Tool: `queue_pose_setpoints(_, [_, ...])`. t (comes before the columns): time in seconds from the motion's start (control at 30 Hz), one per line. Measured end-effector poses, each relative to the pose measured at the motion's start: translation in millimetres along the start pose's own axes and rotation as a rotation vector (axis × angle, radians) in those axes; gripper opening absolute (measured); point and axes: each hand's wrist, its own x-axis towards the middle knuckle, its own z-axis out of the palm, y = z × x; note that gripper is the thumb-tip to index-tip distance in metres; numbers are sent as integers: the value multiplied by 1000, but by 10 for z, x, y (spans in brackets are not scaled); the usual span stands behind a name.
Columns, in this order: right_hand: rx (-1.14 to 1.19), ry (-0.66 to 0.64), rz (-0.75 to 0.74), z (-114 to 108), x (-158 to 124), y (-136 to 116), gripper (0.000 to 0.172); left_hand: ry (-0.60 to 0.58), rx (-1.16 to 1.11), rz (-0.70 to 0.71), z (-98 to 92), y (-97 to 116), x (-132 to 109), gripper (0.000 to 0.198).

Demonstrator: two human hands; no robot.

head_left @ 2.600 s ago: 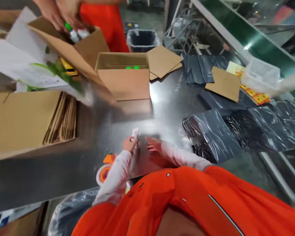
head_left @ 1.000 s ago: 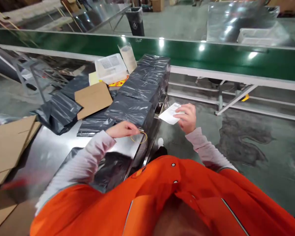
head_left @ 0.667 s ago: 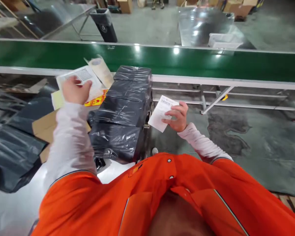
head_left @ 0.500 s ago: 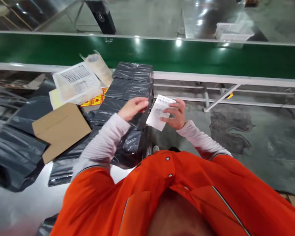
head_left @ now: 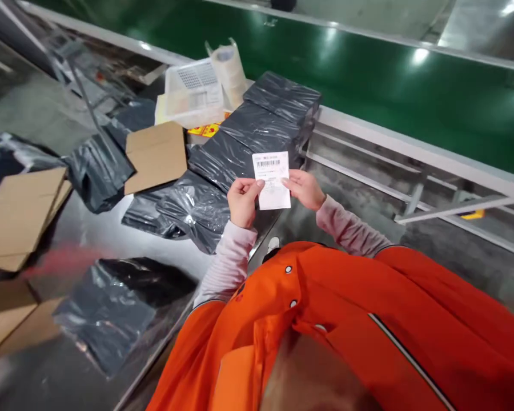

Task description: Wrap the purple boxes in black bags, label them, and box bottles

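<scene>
A white shipping label [head_left: 272,194] with a barcode along its top is held upright in front of my chest. My left hand [head_left: 243,201] pinches its left edge, thumb on the printed face. On the opposite edge, my right hand [head_left: 307,189] grips it between thumb and fingers. Just beyond the label lies a row of parcels wrapped in black plastic [head_left: 257,128]. Crumpled black plastic bags [head_left: 184,206] lie on the metal table left of my left hand.
A green conveyor belt [head_left: 360,71] runs behind the parcels. A white plastic basket [head_left: 195,91], a roll of clear tape [head_left: 230,71] and a flat cardboard piece [head_left: 156,154] sit at the back left. More cardboard [head_left: 21,211] and a black bag [head_left: 111,308] lie nearer on the left.
My left hand has taken the label's left edge, so both hands now hold it. The label has turned upright. The view has swung left, showing more of the table.
</scene>
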Motion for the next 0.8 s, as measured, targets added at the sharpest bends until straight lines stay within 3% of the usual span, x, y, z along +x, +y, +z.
queue_pose_setpoints(0.2, [-81,-139,48,27,-24,106,60,204,-80,12,-103,-182,-411,55])
queue_pose_setpoints(0.4, [-115,-246,117,256,-24,143,67,412,-74,25,-311,-133,-645,51])
queue_pose_setpoints(0.63, [-86,-215,138,600,48,108,67,479,30,88,-617,18,-769,47])
queue_pose_setpoints(0.73, [-122,-205,100,677,87,126,64,511,141,155,-750,73,-802,45])
queue_pose_setpoints(0.8, [-146,-185,59,696,135,150,63,482,98,164,-842,104,-839,43])
